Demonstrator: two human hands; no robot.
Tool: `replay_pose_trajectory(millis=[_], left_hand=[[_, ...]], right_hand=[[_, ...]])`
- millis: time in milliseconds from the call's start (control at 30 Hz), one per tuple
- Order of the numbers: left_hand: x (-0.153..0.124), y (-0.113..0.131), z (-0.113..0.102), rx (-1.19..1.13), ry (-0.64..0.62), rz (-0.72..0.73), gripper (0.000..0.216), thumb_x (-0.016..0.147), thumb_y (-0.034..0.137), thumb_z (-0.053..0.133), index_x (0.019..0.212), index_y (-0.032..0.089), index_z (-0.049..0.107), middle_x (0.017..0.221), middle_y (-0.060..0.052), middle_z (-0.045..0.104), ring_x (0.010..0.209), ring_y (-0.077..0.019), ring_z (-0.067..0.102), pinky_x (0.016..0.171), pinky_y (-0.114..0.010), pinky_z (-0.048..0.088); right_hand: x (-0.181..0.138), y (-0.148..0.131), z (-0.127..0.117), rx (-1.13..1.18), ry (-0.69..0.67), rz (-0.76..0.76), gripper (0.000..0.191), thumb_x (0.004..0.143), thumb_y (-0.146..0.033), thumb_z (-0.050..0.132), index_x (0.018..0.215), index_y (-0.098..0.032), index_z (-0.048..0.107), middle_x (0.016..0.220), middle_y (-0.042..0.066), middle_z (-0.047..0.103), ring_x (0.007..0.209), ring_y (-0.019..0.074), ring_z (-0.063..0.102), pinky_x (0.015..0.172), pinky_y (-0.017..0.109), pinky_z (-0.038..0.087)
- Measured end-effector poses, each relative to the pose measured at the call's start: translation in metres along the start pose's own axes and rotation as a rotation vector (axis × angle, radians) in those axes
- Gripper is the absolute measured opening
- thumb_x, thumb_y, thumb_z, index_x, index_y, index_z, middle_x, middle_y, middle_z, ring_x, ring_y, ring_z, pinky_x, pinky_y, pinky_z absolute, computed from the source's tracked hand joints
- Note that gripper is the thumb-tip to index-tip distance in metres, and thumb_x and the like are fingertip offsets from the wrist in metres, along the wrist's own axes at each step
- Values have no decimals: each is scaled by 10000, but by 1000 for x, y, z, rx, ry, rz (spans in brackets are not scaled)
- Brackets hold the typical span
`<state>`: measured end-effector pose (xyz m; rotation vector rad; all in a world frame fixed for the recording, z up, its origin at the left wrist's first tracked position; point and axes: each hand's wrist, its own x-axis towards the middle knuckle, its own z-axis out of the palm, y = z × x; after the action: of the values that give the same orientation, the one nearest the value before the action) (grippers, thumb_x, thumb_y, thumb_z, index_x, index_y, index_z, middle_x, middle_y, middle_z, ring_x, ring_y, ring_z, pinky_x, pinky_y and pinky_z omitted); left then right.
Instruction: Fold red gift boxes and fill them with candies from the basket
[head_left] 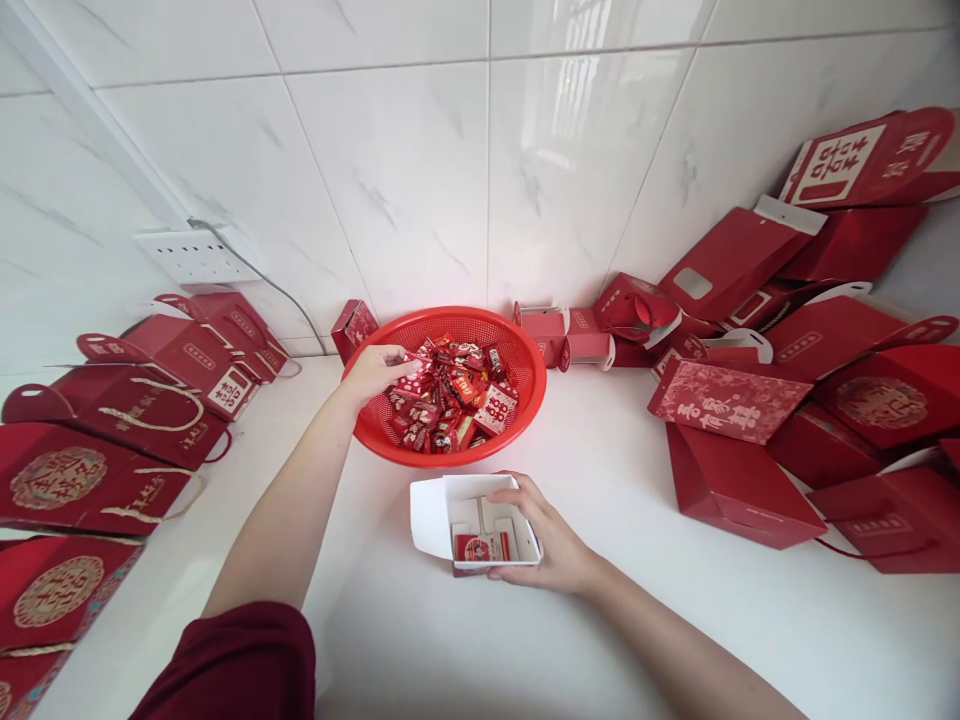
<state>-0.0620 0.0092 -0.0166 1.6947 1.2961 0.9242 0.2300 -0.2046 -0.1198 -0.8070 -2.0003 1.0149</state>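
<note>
My left hand (379, 372) is at the left side of a red plastic basket (534, 385), its fingers closed on a red candy packet with white dots (407, 378). Under and beside it lie many wrapped candies (457, 388) in red, orange and brown. In front of the basket, my right hand (551, 540) grips the right wall of an open gift box (433, 515), white inside. The box's flap points left. A small red-and-white packet (480, 548) lies at the bottom of this box.
Red gift boxes and bags with rope handles (150, 410) line the left side. More red boxes (739, 480) are piled on the right, and several small ones (585, 335) stand along the tiled wall. A power socket (196, 257) with a grey cable is at the back left.
</note>
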Motion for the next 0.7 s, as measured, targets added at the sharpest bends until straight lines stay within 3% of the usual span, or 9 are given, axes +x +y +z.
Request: replay_pose_trajectory(millis=[200, 267, 333, 400, 467, 567, 700], left_hand=[[-31, 40, 10, -129, 49, 86, 449, 699, 561, 775, 805, 140, 661, 735, -37, 706, 636, -150, 621, 621, -260, 490], [-52, 61, 21, -130, -94, 80, 389, 708, 489, 802, 851, 144, 694, 744, -48, 724, 653, -176, 661, 628, -275, 516], [-72, 79, 32, -62, -414, 66, 322, 788, 443, 753, 934, 157, 729, 832, -70, 751, 757, -210, 706, 694, -299, 546], [-82, 90, 41, 22, -543, 65, 327, 882, 445, 645, 1084, 199, 723, 995, -73, 753, 885, -225, 714, 772, -315, 558], [-78, 94, 43, 126, -455, 94, 347, 928, 448, 568, 1169, 232, 693, 1104, -58, 731, 965, -226, 698, 822, -318, 554], [-49, 87, 39, 297, -320, 190, 334, 931, 400, 548, 1170, 212, 686, 1162, -57, 712, 1024, -229, 674, 878, -323, 538], [-2, 65, 41, 609, -451, 280, 372, 843, 189, 573, 1198, 217, 681, 1219, -52, 699, 1109, -248, 648, 986, -350, 484]], right_hand=[[1, -1, 1, -15, 13, -11, 758, 729, -453, 814, 1351, -269, 421, 1408, 136, 392, 1329, 286, 441, 1070, 398, 432], [1, 0, 1, -24, 12, -4, 763, 722, -464, 816, 1346, -262, 426, 1411, 141, 391, 1321, 289, 454, 1064, 400, 439], [2, 1, 1, -28, 13, 0, 769, 709, -480, 824, 1334, -254, 436, 1410, 147, 395, 1326, 301, 454, 1074, 413, 431], [2, 1, 1, -30, 15, 1, 769, 701, -492, 829, 1322, -249, 445, 1406, 150, 402, 1338, 311, 444, 1088, 424, 417], [1, 1, 1, -23, 15, -2, 761, 705, -492, 828, 1320, -255, 448, 1399, 147, 408, 1334, 305, 447, 1084, 420, 421], [1, 1, 2, -6, 18, -18, 764, 711, -482, 828, 1334, -273, 438, 1396, 136, 407, 1308, 284, 470, 1062, 399, 441], [2, 2, 2, -23, 21, -16, 768, 703, -483, 826, 1331, -269, 438, 1405, 139, 396, 1321, 292, 450, 1059, 402, 444]])
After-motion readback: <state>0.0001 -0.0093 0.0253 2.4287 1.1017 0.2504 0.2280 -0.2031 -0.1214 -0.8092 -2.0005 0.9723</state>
